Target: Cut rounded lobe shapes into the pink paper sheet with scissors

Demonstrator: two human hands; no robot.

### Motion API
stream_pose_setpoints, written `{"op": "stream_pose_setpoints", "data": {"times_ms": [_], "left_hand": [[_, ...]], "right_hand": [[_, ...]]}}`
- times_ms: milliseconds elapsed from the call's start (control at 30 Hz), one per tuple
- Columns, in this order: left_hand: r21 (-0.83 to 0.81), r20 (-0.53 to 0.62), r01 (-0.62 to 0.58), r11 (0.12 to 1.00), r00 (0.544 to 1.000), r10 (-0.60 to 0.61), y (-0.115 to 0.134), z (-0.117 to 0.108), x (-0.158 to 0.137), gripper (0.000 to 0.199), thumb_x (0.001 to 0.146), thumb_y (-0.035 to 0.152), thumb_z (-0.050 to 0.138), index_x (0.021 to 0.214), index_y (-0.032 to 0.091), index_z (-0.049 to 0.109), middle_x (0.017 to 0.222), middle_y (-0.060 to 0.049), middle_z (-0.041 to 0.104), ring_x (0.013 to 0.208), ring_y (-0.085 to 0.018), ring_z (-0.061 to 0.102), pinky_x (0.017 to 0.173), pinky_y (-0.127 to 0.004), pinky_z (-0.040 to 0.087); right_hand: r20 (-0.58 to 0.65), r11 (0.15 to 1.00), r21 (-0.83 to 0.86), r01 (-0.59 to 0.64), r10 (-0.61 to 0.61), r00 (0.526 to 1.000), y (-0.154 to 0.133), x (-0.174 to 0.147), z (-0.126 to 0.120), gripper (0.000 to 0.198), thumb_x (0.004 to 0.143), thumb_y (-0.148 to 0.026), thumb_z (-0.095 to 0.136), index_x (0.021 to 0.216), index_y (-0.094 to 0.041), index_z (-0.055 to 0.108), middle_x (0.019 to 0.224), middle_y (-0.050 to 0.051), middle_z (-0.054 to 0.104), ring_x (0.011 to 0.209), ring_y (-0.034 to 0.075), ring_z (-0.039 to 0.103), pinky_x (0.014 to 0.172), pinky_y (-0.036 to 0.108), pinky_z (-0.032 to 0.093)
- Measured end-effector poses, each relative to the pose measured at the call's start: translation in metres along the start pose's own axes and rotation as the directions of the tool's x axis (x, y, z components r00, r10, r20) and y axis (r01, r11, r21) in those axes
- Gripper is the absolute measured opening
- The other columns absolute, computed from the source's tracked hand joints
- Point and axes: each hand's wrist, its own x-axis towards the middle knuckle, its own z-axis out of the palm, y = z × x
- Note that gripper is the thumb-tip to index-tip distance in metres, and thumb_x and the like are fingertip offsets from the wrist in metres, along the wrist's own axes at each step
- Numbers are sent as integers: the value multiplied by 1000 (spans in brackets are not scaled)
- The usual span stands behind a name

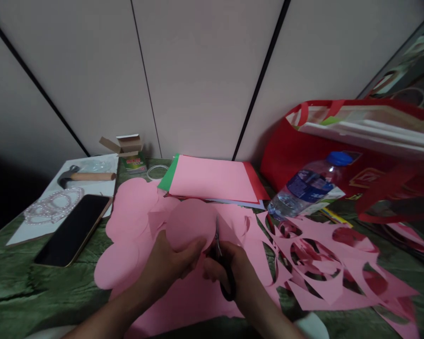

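A round pink paper disc (191, 221) is pinched between the thumb and fingers of my left hand (176, 259). My right hand (229, 268) is closed around black-handled scissors (227, 278), their blades pointing up along the disc's right edge. Whether the blades are parted is hard to tell. Beneath both hands lie more pink paper sheets (183, 306). Several cut pink rounds (132, 202) are heaped to the left. On the right, pink paper offcuts (339, 282) with round holes lie in a loose pile.
Coloured paper (212, 179) is stacked by the wall. A water bottle (304, 188) leans against a red bag (286, 150) at right. Leftward are a phone (74, 230), a hammer (92, 176), bead strings (54, 207), an opened small box (134, 160) and a tape roll (157, 172).
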Motion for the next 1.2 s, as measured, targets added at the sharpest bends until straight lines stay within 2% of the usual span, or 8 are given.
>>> {"op": "stream_pose_setpoints", "data": {"times_ms": [400,567,733,967,1200], "left_hand": [[-32,-39,-34,999,999,33,-3,0,-2,38,66,31,56,34,16,42,29,5,36,28,-5,31,32,-19,22],[-68,-33,-30,997,999,28,-1,1,-1,38,65,29,57,33,17,40,29,6,35,29,-5,30,31,-18,21],[-71,-38,-44,997,998,41,-2,0,-1,40,67,29,55,32,17,39,28,6,35,28,-5,30,31,-19,21],[-69,-29,-60,996,998,58,-3,-3,0,43,69,32,54,32,17,38,28,6,33,28,-4,28,32,-19,20],[-100,-19,-51,994,999,49,-7,-3,1,48,72,38,53,32,18,35,28,7,31,28,-4,26,32,-20,18]], "right_hand": [[-50,986,108,-131,137,989,-11,2,5,20,52,-26,68,60,-16,53,37,-7,47,38,9,44,40,20,31],[-56,986,143,-83,92,994,-3,4,5,12,54,-24,62,59,-17,54,35,-8,44,37,9,44,39,20,32],[-58,987,141,-72,81,995,4,6,5,16,53,-29,63,59,-17,54,36,-8,43,36,10,44,39,21,33],[-34,994,85,-75,78,996,-8,2,5,16,54,-27,62,59,-16,52,38,-8,41,36,7,40,38,21,31],[7,998,-4,-55,55,998,-13,-1,2,15,58,-27,61,58,-15,52,39,-7,45,38,8,42,38,20,32]]}}
